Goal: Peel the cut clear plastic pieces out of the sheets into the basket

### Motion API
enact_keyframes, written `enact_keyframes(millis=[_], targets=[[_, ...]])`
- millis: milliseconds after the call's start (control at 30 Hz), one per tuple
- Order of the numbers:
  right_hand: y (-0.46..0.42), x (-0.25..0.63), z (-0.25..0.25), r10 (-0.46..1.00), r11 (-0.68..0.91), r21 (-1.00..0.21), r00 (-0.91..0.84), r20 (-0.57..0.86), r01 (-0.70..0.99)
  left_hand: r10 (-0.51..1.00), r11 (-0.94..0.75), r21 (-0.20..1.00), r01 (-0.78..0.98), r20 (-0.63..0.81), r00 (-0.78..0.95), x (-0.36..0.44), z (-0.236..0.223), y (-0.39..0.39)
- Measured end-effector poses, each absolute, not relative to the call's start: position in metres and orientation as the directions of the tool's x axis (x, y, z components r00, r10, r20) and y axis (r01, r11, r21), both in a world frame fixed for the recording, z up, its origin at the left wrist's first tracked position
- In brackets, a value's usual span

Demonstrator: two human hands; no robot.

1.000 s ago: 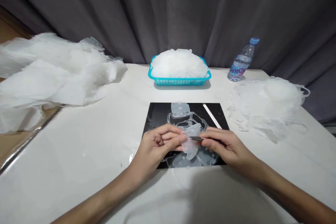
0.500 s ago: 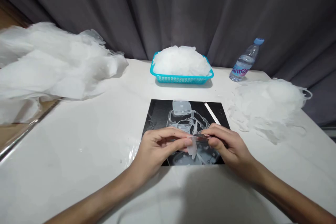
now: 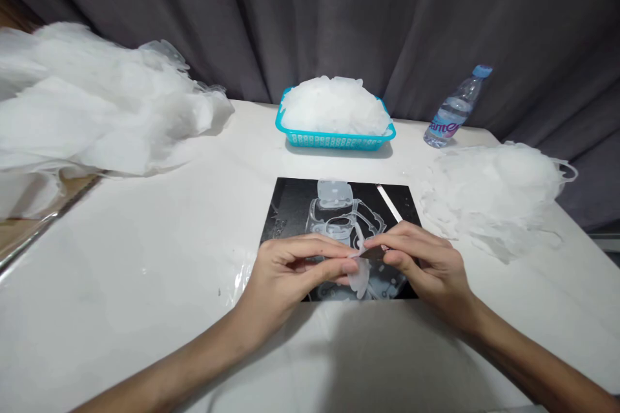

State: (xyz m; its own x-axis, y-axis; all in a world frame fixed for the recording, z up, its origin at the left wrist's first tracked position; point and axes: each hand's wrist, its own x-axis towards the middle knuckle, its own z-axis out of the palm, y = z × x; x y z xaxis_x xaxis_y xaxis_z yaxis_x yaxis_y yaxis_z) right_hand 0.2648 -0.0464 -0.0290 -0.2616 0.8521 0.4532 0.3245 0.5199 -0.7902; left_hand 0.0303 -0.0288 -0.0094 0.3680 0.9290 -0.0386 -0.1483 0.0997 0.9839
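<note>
A small, translucent white rubbery piece (image 3: 359, 281) is pinched between the thumb and fingers of my left hand (image 3: 295, 271) and hangs below the fingertips. My right hand (image 3: 426, 264) is closed on a thin, dark metal tool (image 3: 372, 253), whose tip meets the piece at the left fingertips. The tool's exact kind is hard to make out, since the fingers cover its back part. Both hands are over a black board (image 3: 290, 206), where several flat translucent pieces (image 3: 334, 193) and thin outline scraps lie.
A white strip (image 3: 389, 202) lies at the board's upper right. Behind stands a turquoise basket (image 3: 339, 142) heaped with white translucent pieces. A water bottle (image 3: 455, 110) is right of it. Piles of white translucent material flank the board, one large (image 3: 97, 103), one smaller (image 3: 498, 193).
The tool's tip has turned upward at the piece, and my right index finger has moved left toward my left fingertips. More of the hanging piece shows. The view has shifted slightly.
</note>
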Motion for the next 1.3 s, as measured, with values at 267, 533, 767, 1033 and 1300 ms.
enact_keyframes(millis=[267,533,767,1033,1300], targets=[[-0.046,0.266,-0.027,0.826,0.563,-0.745,-0.269,0.495,0.358,0.925,0.120,0.980,-0.157,-0.054,0.376,0.031,-0.005,-0.032],[-0.047,0.265,-0.027,0.776,0.629,-0.670,-0.281,0.564,0.394,0.926,0.136,0.977,-0.164,-0.066,0.372,0.033,-0.005,-0.033],[-0.049,0.264,-0.028,0.765,0.642,-0.650,-0.280,0.580,0.408,0.930,0.159,0.971,-0.179,-0.087,0.356,0.034,-0.005,-0.035],[-0.052,0.263,-0.028,0.734,0.672,-0.604,-0.273,0.622,0.429,0.933,0.187,0.962,-0.200,-0.110,0.342,0.038,-0.002,-0.037],[-0.055,0.261,-0.027,0.717,0.686,-0.575,-0.276,0.641,0.446,0.931,0.219,0.949,-0.228,-0.133,0.341,0.041,0.001,-0.037]])
